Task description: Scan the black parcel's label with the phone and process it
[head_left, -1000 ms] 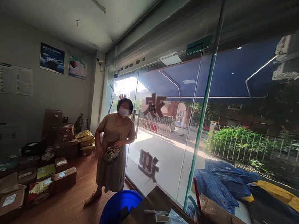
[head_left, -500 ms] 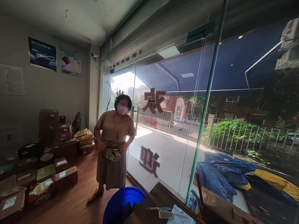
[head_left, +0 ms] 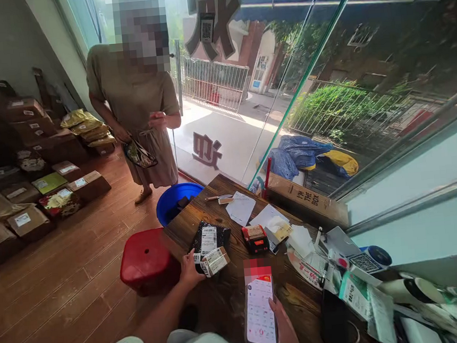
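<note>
My left hand (head_left: 189, 270) grips a small cardboard box (head_left: 217, 261) with white labels at the table's left edge, its fingers partly hidden. Directly behind it lies a black plastic parcel (head_left: 209, 236) bearing a printed label. In my right hand (head_left: 282, 319) is a smartphone (head_left: 260, 313) with a lit screen full of icons, my thumb lying over its right edge. A black and red device (head_left: 255, 239) sits on the dark wooden table (head_left: 238, 288) beyond the phone.
A red stool (head_left: 146, 259) and a blue bin (head_left: 178, 193) stand left of the table. White papers (head_left: 241, 207) and a knife (head_left: 218, 198) lie at the far end. Clutter fills the right. Another person (head_left: 136, 99) stands beyond the bin. Boxes (head_left: 28, 218) cover the floor at left.
The view has tipped down and the table shows more fully. Both my hands, the small box and the phone have come into view. The other person appears nearer, one hand now raised.
</note>
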`<state>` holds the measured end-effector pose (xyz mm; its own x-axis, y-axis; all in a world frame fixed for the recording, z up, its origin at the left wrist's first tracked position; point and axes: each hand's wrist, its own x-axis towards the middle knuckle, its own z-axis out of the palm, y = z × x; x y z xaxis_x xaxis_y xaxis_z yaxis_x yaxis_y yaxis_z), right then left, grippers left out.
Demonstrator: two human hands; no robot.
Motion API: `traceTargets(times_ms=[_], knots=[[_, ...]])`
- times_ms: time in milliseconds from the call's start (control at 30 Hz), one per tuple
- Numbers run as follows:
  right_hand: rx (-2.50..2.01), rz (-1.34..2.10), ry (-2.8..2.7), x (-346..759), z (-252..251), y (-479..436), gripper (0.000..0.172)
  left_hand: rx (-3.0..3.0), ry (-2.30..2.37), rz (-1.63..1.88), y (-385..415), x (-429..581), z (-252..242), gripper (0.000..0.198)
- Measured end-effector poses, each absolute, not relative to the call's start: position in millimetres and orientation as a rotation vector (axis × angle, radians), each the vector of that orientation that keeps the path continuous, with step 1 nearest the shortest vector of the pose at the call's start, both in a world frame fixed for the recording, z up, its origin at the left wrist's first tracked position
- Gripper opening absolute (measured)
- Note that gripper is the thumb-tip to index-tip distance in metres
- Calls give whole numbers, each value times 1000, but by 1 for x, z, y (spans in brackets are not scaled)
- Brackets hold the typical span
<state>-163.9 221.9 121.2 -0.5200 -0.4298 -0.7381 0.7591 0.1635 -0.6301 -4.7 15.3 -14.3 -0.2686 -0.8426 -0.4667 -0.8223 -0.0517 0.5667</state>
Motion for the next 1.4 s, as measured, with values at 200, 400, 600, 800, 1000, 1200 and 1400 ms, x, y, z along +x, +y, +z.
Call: traceTargets(times_ms=[200, 400, 600, 800, 1000, 1200, 1400], knots=[[376, -1526, 1472, -159, 144, 198, 86, 1845, -2229, -1307, 27, -16, -3, 116], [322, -1522, 1474, -162, 131, 197, 78, 1877, -2208, -1252, 50, -31, 7, 103], [337, -1541, 1466, -163, 131, 196, 85, 1806, -2214, -1259, 46, -33, 10, 73], [311, -1547, 1453, -162, 129, 197, 69, 1577, -2162, -1405, 29, -26, 15, 69], [195, -1536, 1416, -164, 127, 197, 59, 1224, -2111, -1582, 18, -11, 39, 73], [217, -1552, 1431, -163, 125, 194, 65, 1003, -1941, -1877, 23, 2, 55, 77], [211, -1602, 1396, -160, 122, 196, 64, 965, -1733, -2065, 29, 3, 74, 82]])
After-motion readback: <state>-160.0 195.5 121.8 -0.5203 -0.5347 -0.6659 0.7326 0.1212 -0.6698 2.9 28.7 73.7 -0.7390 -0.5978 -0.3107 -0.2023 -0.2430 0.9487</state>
